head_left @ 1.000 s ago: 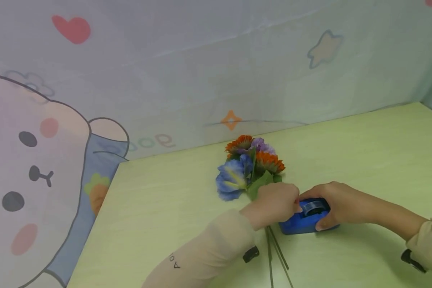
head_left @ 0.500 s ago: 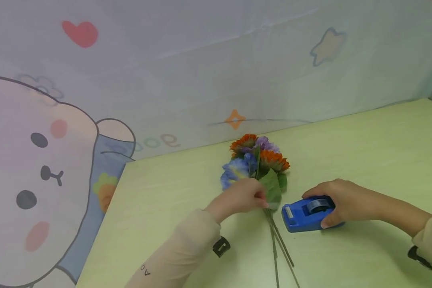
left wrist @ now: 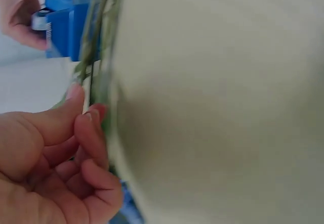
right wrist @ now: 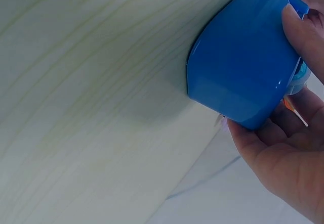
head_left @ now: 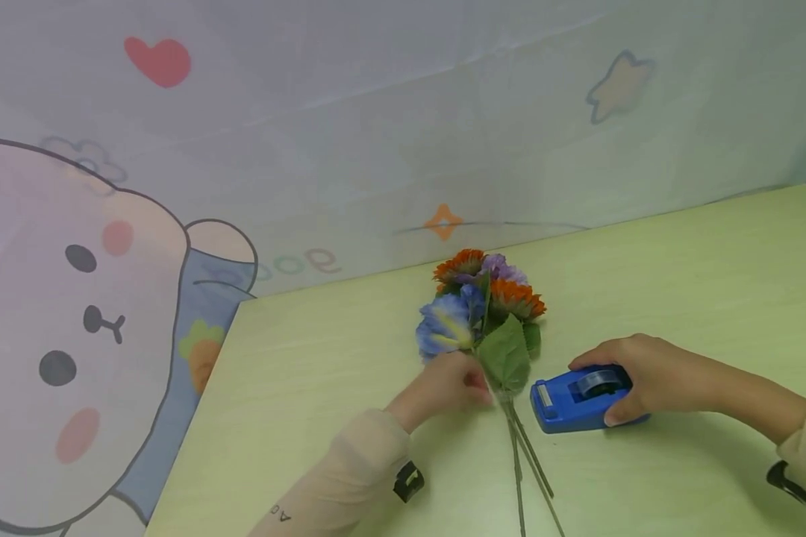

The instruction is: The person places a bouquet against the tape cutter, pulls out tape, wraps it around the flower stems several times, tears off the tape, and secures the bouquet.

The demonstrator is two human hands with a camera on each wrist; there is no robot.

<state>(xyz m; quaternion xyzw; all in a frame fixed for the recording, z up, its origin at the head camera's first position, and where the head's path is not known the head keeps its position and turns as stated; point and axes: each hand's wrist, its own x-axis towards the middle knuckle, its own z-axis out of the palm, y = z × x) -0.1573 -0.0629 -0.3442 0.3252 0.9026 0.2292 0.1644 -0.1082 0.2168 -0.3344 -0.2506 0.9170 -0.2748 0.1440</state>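
Note:
In the head view, a bunch of artificial flowers (head_left: 507,350) lies on the table, with orange, blue and purple heads at the back and thin stems (head_left: 529,455) pointing to the front. My left hand (head_left: 446,384) is just left of the upper stems, below the blue flower; its curled fingers and thumb pinch a clear bit of tape (head_left: 500,395) against them. The left wrist view shows thumb and fingertips beside the stems (left wrist: 96,27). On the right, my right hand (head_left: 658,377) grips the blue tape dispenser (head_left: 567,406) from its right end; the right wrist view shows its side (right wrist: 243,52).
The pale green table (head_left: 712,283) meets a printed cloth backdrop (head_left: 349,149) behind the flowers. A cartoon bear print (head_left: 141,335) hangs at the left. A dark wrist strap (head_left: 408,481) sits at the left sleeve, another (head_left: 789,483) at the right one.
My left hand has moved left from the dispenser to the stems, bringing a clear tape strip with it. The dispenser's front end has come into sight, still in my right hand's grip.

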